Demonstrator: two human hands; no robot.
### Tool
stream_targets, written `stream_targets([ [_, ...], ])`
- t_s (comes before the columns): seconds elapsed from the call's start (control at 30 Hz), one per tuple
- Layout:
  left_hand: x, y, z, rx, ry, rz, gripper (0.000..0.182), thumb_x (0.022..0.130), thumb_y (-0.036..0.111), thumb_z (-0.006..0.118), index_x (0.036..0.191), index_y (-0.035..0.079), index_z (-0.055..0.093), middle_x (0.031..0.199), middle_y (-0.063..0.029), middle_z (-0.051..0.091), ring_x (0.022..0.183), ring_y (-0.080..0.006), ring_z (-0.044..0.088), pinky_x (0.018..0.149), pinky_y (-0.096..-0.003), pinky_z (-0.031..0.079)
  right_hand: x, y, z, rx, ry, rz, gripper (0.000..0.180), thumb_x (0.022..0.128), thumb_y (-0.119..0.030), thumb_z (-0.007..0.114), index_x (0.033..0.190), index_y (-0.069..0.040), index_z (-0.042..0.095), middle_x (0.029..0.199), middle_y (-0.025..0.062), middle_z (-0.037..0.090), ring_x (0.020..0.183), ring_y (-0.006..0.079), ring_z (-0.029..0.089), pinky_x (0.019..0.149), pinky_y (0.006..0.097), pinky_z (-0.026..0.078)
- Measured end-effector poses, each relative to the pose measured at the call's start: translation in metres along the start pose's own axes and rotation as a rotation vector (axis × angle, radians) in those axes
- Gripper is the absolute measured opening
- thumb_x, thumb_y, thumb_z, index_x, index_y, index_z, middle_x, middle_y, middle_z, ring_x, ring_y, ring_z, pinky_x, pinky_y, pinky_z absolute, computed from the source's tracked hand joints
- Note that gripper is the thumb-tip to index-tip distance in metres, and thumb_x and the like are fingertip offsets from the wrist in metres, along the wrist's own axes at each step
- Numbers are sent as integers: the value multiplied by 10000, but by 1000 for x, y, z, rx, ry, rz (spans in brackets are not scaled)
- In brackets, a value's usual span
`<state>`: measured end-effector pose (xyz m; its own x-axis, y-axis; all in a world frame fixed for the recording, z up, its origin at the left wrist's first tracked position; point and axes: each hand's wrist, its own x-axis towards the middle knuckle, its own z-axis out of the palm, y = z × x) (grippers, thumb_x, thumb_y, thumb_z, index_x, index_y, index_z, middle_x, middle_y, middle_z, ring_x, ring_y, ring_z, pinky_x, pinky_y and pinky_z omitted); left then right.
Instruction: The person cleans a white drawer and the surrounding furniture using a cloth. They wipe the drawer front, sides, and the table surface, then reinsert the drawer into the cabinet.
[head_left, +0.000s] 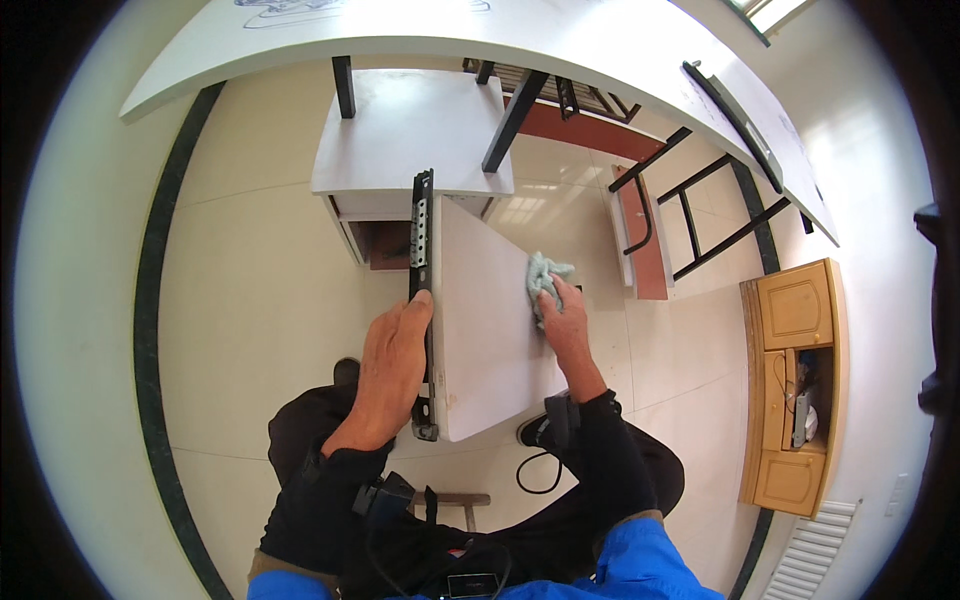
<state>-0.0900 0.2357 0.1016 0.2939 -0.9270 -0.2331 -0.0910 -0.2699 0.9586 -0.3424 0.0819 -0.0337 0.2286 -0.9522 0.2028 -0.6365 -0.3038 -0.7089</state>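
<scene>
A white board or drawer panel (484, 322) stands tilted between my hands, above the tiled floor. Along its left edge runs a black metal drawer slide (421, 232) with a row of holes. My left hand (394, 360) grips that slide and edge, thumb on top. On the panel's right edge, my right hand (564, 319) presses a crumpled pale green cloth (541, 277). Small brownish marks show near the panel's lower left corner. The far side of the panel is hidden.
A white cabinet (412, 135) stands ahead, beneath a long white tabletop (450, 41) on black legs. Red-and-white panels (645, 232) lie to the right. A wooden cabinet (795, 390) and radiator (810, 551) line the right wall. A small wooden stool (454, 499) is below me.
</scene>
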Motion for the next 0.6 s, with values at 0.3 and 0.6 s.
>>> stream_targets([
  [0.3,1,4,3,-127,183,-138,447,1096,382,484,1018,-16,670,906,-29,645,835,-117,566,765,-306,468,41,-85,3,196,-79,-331,450,952,-170,667,1383,-52,613,1405,234,570,1342,406,534,1135,451,424],
  [0.6,-5,8,13,-273,452,-356,461,1072,457,496,1078,21,646,990,-58,638,893,-151,581,786,-336,470,35,133,30,-46,69,113,420,944,-200,692,1346,-84,659,1325,205,637,1283,385,562,1085,447,463],
])
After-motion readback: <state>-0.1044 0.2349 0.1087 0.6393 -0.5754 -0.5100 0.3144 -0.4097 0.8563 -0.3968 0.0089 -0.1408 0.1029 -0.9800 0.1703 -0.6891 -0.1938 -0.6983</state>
